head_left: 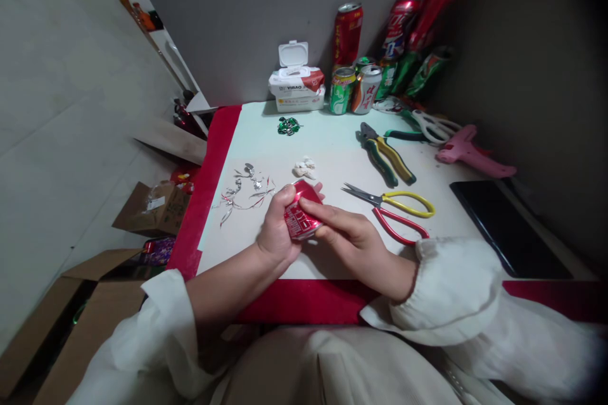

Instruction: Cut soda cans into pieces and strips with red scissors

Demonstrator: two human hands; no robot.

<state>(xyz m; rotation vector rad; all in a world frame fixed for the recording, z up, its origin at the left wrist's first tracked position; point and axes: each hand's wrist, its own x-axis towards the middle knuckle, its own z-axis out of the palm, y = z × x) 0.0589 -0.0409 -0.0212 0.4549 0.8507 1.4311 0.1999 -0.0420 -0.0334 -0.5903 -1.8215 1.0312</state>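
Note:
A red piece of a drink can (302, 220) with white print is held over the table, near its front edge. My left hand (279, 228) is wrapped round its left side and underside. The fingers of my right hand (346, 231) pinch its right side, the forefinger lying across the front. Scissors (375, 199) with one yellow and one red handle lie half open to the right. Behind them are yellow-and-green pliers (387, 155). Silvery and red metal scraps (242, 193) are scattered on the left, and a crumpled white wad (304, 168) lies just beyond the can piece.
At the back stand a wipes pack (298, 90) and several cans (342, 92). Small green shiny pieces (289, 126) lie before the wipes. On the right are a pink glue gun (475, 153), white-handled scissors (434, 127) and a black tablet (510, 228). Cardboard boxes (102, 310) stand left of the table.

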